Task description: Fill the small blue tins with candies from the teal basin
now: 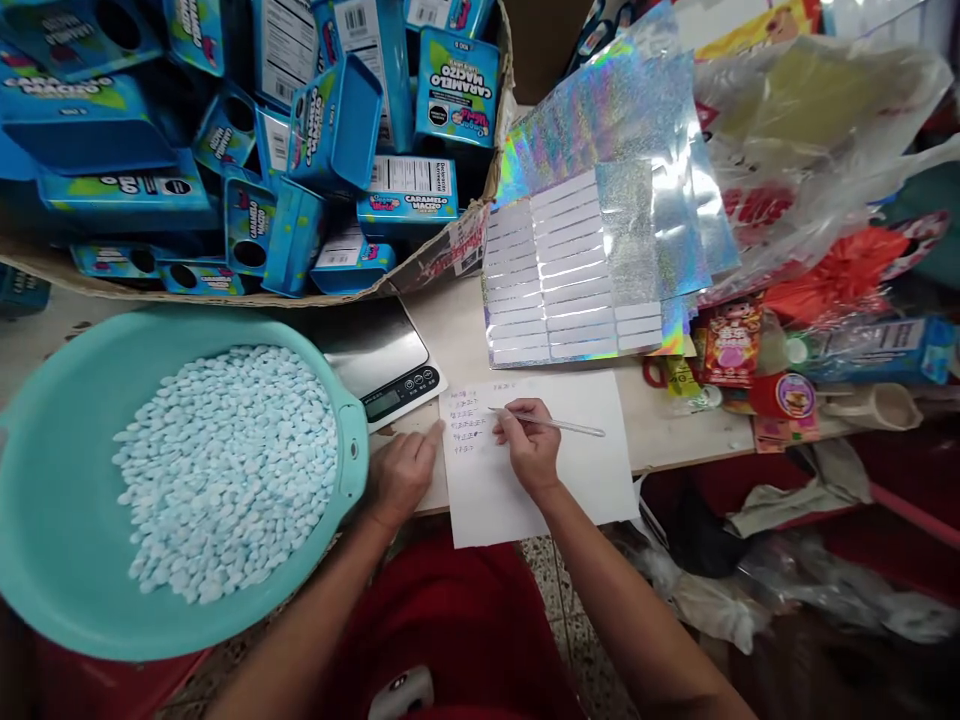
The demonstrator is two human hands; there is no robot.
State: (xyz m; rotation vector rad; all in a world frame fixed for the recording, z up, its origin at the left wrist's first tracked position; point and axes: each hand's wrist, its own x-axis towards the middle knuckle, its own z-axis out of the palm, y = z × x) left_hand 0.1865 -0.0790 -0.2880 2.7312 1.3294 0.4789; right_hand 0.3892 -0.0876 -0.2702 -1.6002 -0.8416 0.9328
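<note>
A pen [574, 427] is pinched in my right hand [534, 450], its tip on or close to a white sheet of paper [585, 490]. Short handwritten lines with tally-like marks fill the sheet's upper left part. My left hand [405, 475] lies flat at the table edge, fingertips by the paper's left side, holding nothing. Just beyond it is a digital scale [401, 395], partly covered by the rim of a teal basin [67, 480]. Many pale blue candies [232, 470] are heaped in that basin.
A cardboard box [420, 265] full of blue candy packages [457, 90] stands at the back left. Holographic label sheets [570, 270] lie behind the paper. Plastic bags [817, 120], small packets [731, 345] and a cup [885, 405] crowd the right side.
</note>
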